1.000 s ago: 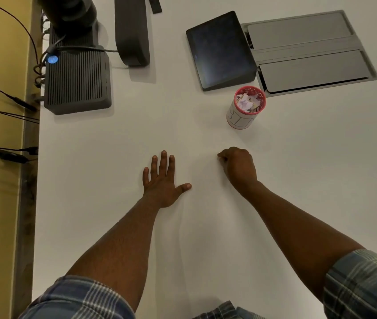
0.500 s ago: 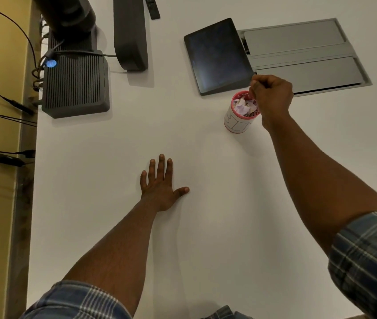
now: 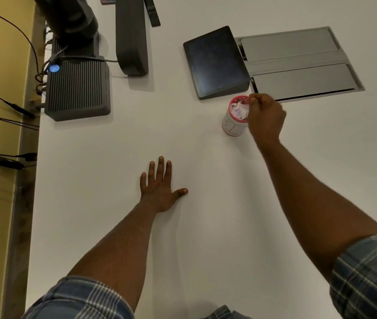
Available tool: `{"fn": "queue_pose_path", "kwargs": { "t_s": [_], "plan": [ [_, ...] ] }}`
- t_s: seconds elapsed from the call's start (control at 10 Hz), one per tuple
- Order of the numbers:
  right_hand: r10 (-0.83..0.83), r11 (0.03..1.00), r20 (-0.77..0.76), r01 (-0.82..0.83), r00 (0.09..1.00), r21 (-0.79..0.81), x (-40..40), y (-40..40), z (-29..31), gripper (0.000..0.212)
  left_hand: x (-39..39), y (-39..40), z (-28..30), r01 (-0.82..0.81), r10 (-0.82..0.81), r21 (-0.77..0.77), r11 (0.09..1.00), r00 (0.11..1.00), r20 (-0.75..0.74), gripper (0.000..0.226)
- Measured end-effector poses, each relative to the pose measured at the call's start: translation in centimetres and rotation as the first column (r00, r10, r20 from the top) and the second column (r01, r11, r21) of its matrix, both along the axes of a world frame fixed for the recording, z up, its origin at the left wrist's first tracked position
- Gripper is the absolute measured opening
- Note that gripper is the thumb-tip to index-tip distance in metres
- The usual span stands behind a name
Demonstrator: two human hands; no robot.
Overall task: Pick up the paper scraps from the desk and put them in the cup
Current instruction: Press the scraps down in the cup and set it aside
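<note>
A white cup with a red rim [image 3: 233, 125] stands on the white desk [image 3: 113, 157], filled with pale paper scraps [image 3: 240, 110]. My right hand [image 3: 266, 116] hovers over the cup's right edge, fingers curled closed with the fingertips above the rim; whether a scrap is pinched in them is hidden. My left hand [image 3: 159, 187] lies flat on the desk, palm down, fingers spread, well to the near left of the cup. I see no loose scraps on the desk surface.
Behind the cup sit a dark tablet-like screen [image 3: 215, 63] and a grey flush cable hatch [image 3: 298, 65]. At the far left are a ribbed dark box with a blue light [image 3: 77, 88], an upright dark device [image 3: 132, 38] and cables along the desk edge [image 3: 31, 157].
My right hand rose from the desk in front of me, travelled to the cup and now sits lower over its rim. My left hand has stayed flat in place.
</note>
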State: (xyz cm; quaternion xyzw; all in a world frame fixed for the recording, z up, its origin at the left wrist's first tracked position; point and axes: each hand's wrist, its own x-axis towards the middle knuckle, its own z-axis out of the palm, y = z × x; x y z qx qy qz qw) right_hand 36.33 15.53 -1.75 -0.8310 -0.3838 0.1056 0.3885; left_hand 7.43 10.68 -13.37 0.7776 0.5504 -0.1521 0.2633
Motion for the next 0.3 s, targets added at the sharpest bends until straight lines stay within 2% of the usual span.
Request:
{"fn": "queue_pose_path", "kwargs": {
  "t_s": [0.1,0.2,0.3],
  "plan": [
    [0.080,0.997,0.059,-0.080,0.995,0.001,-3.1,-3.2,-0.8,0.021,0.1,-0.4,0.6,0.001,-0.001,0.024,1.000,1.000,0.008,0.097],
    [0.271,0.963,0.020,-0.270,0.963,-0.023,-6.0,-7.0,-2.1,0.017,0.2,-0.7,1.4,-0.025,0.024,0.020,0.999,0.999,0.042,0.092],
    [0.432,0.889,-0.009,-0.427,0.902,-0.166,-7.2,-9.9,-3.7,0.021,0.9,-1.7,2.8,-0.102,0.091,0.064,0.993,0.985,0.147,0.081]
  ]
}}
